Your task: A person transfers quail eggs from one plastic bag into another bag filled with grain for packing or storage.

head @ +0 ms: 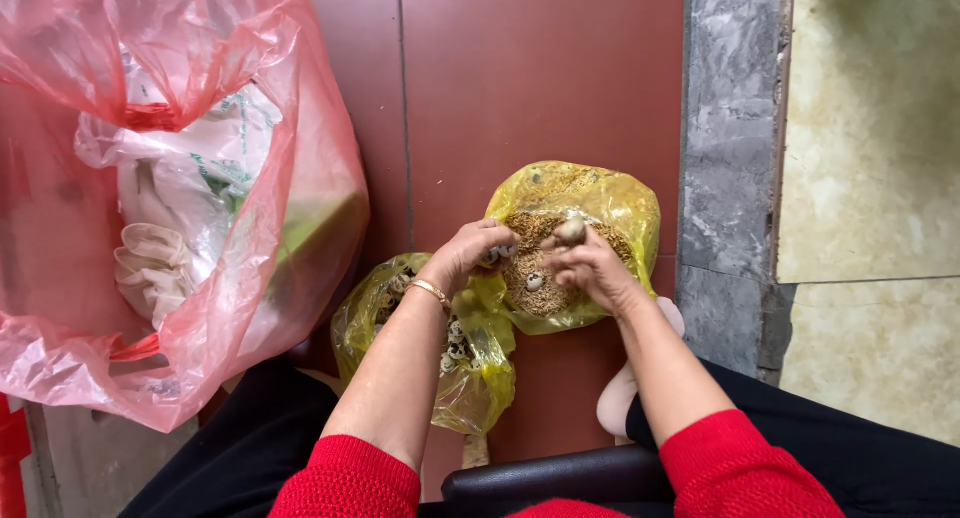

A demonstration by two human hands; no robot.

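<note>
right hand pinches egg; left hand over husk bag.

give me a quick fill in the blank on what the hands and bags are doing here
1. The right hand holds a small speckled ____ over the husk-filled yellow bag.
2. The left hand wears a thin bracelet on its ____.
3. A second yellow bag with eggs lies under the ____ forearm.
4. The big bag beside the person is ____ in colour.

Missing words: egg; wrist; left; red
</note>
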